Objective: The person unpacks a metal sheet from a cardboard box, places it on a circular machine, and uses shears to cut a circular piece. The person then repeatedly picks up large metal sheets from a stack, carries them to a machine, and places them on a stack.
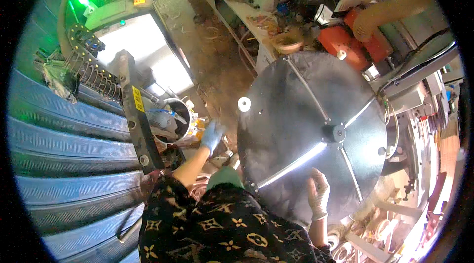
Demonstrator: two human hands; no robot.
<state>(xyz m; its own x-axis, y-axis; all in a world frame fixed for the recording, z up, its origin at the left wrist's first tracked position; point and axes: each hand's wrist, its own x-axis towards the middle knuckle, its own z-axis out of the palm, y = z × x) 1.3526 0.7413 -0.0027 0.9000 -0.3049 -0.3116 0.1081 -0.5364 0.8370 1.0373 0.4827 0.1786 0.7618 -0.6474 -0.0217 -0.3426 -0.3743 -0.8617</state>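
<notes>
"So, where is the black disc (286, 125)?"

"Right of the middle, just in front of the wearer, its broad face turned up to the camera. A dark hub (338, 133) sits off toward one side as we see it, with metal bars (296, 164) running out toward the rim."

"And the hands?"

"The right hand (318, 191), in a pale glove, is over the disc's near part, fingers loosely bent, nothing visible between them. Whether it touches the surface, I can't tell. The left hand (212, 137), in a bluish glove, is beside the round open container (178, 121), well apart from the hub; it's too blurred to say if it grips anything."

"How would that disc handle?"

"Heavy and stiff, I'd judge, given its breadth and the bars. The face looks smooth, so a flat palm could slide on it."

"Fragile?"

"Probably not, though the finish might scratch."

"Where would you take hold, then?"

"By the rim, a hand on opposite sides. I'd avoid pulling on the white knob (244, 104) near the left edge; I can't see how firmly it's fixed."
</notes>
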